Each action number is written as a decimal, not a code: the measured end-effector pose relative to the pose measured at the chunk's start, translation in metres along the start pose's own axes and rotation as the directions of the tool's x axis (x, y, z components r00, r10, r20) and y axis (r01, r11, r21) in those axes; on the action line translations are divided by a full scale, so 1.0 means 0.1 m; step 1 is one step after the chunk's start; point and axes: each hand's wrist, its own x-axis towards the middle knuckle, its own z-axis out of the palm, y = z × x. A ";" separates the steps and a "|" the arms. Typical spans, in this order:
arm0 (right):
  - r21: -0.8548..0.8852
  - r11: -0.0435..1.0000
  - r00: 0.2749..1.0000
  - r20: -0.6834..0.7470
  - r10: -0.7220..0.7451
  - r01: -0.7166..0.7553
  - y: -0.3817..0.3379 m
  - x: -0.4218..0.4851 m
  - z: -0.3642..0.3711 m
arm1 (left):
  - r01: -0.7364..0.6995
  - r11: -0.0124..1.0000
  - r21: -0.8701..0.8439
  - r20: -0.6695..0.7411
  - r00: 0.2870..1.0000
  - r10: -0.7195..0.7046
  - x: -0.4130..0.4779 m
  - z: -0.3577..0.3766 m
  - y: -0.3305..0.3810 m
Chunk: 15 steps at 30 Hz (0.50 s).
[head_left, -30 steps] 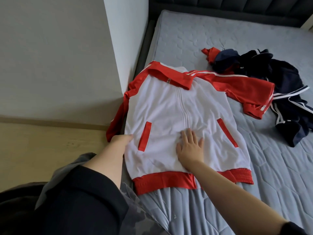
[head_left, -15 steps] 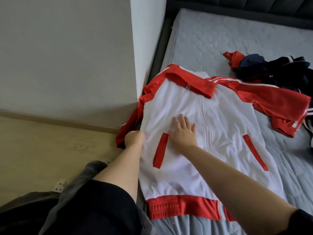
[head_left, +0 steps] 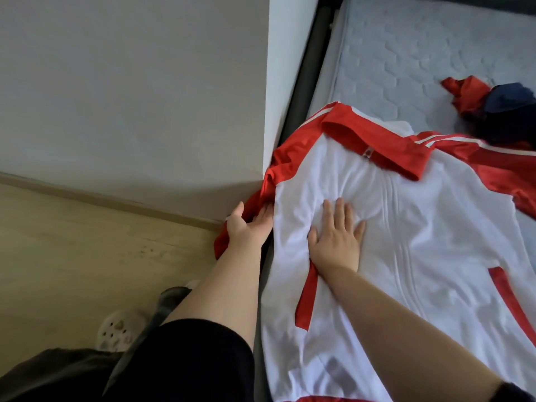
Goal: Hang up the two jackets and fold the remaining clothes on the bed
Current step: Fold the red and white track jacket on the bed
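Head view: jacket (head_left: 420, 242) lies front-up, zipped, flat on the bed (head_left: 406, 62) at its left edge, and the right hand (head_left: 336, 242) presses flat on the white chest panel, fingers straight and slightly spread, likely pinning the body so it won't slide. Left hand (head_left: 249, 227) reaches to the red sleeve (head_left: 269, 181) hanging off the edge by the wall (head_left: 130, 82), fingers extended against the fabric, no grip yet (probably about to pull it back up). Other clothes (head_left: 499, 105) sit bunched further up the bed, well apart.

text: none legible | jacket (head_left: 406, 227): no readable label or brand
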 end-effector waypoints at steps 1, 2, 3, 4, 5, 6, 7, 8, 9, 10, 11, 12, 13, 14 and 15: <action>-0.003 1.000 1.000 0.001 -0.003 0.003 0.00 0.00 0.01 | -0.026 0.999 -0.025 -0.009 1.000 0.026 0.01 0.04 0.00; -0.002 1.000 1.000 0.003 -0.004 0.004 0.00 0.00 0.01 | -0.051 0.998 -0.039 -0.021 0.999 0.050 0.02 0.08 0.01; -0.002 1.000 1.000 0.002 -0.005 0.005 0.00 0.00 0.00 | -0.060 0.997 -0.050 -0.034 0.998 0.058 0.02 0.10 0.02; -0.004 1.000 1.000 0.001 -0.006 0.006 0.00 -0.01 0.00 | -0.061 0.997 -0.049 -0.055 0.997 0.059 0.03 0.10 0.04; -0.007 1.000 1.000 0.000 -0.007 0.007 0.00 -0.01 -0.01 | -0.060 0.998 -0.036 -0.080 0.995 0.057 0.04 0.10 0.07; -0.011 1.000 1.000 0.001 -0.008 0.008 -0.01 -0.01 -0.01 | -0.057 0.998 -0.007 -0.103 0.993 0.056 0.05 0.08 0.08; -0.017 1.000 1.000 0.006 -0.007 0.007 -0.01 -0.01 -0.01 | -0.049 0.998 0.035 -0.113 0.992 0.052 0.06 0.07 0.08; -0.026 1.000 1.000 0.017 -0.007 0.007 -0.02 -0.01 -0.02 | -0.035 0.994 0.099 -0.114 0.992 0.047 0.07 0.06 0.07; -0.040 0.999 1.000 0.031 -0.006 0.007 -0.02 0.00 -0.02 | -0.022 0.981 0.192 -0.117 0.992 0.045 0.08 0.06 0.03; -0.058 0.998 0.999 0.046 -0.005 0.008 -0.03 0.00 -0.02 | -0.013 0.954 0.299 -0.126 0.991 0.053 0.10 0.07 -0.01; -0.079 0.997 0.998 0.058 -0.006 0.010 -0.03 0.01 -0.01 | -0.005 0.917 0.400 -0.140 0.988 0.067 0.12 0.10 -0.06; -0.101 0.995 0.998 0.069 -0.005 0.012 -0.03 0.01 -0.01 | -0.002 0.877 0.480 -0.159 0.983 0.089 0.14 0.12 -0.09; -0.120 0.993 0.997 0.080 -0.003 0.012 -0.04 0.01 -0.01 | -0.002 0.845 0.534 -0.177 0.977 0.115 0.17 0.13 -0.11; -0.138 0.990 0.996 0.090 -0.001 0.014 -0.05 0.02 0.00 | -0.009 0.823 0.568 -0.190 0.972 0.141 0.19 0.14 -0.12; -0.157 0.987 0.995 0.096 -0.003 0.018 -0.05 0.03 0.01 | -0.016 0.813 0.583 -0.196 0.967 0.160 0.20 0.14 -0.13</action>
